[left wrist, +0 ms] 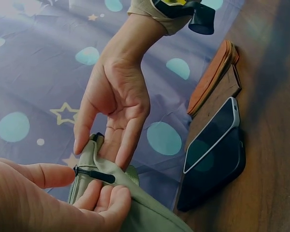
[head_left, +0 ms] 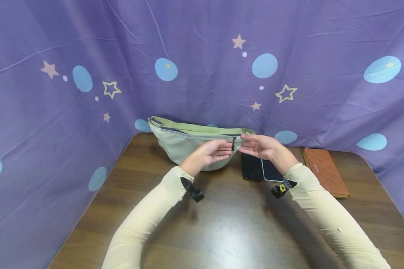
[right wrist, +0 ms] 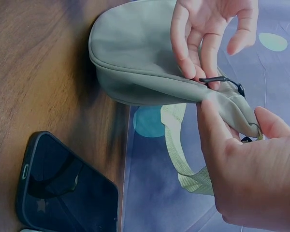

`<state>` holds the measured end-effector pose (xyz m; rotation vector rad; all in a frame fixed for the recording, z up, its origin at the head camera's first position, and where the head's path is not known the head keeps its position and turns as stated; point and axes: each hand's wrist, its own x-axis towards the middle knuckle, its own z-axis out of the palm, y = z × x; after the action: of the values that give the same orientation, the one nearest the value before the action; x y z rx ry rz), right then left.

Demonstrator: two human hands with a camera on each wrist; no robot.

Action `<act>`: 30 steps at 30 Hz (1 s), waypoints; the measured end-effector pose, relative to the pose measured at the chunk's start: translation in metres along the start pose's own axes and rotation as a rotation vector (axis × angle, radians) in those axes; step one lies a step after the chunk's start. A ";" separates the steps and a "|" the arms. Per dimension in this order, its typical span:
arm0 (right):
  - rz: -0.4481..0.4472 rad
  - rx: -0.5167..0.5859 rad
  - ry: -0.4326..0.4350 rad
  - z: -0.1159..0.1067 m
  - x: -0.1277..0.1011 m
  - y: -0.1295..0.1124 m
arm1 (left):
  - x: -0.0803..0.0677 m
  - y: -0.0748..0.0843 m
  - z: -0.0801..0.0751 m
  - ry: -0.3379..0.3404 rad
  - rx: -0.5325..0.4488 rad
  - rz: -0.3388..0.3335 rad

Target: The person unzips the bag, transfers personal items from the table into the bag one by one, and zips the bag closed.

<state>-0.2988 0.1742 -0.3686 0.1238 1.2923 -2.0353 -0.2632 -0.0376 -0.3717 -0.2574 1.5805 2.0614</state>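
The right hand covers the top ends of two phones beside the bag — the wallet beyond them shows only partly in the left wrist view.

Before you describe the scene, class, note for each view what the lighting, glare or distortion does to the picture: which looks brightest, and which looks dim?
Head view: brightest, with pale glare on the dark wooden table and curved wide-angle edges. Left wrist view: dimmer, and the black smartphone reflects the cloth. Right wrist view: dim, the right hand looms large and soft, and the pale green fabric waist bag casts a shadow on the wood.
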 end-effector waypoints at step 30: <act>0.015 -0.001 -0.016 0.002 -0.001 0.001 | -0.001 -0.007 0.010 0.037 -0.008 0.015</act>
<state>-0.2974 0.1730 -0.3682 0.1164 1.2783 -2.0190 -0.2577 -0.0274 -0.3742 -0.2890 1.6001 2.0860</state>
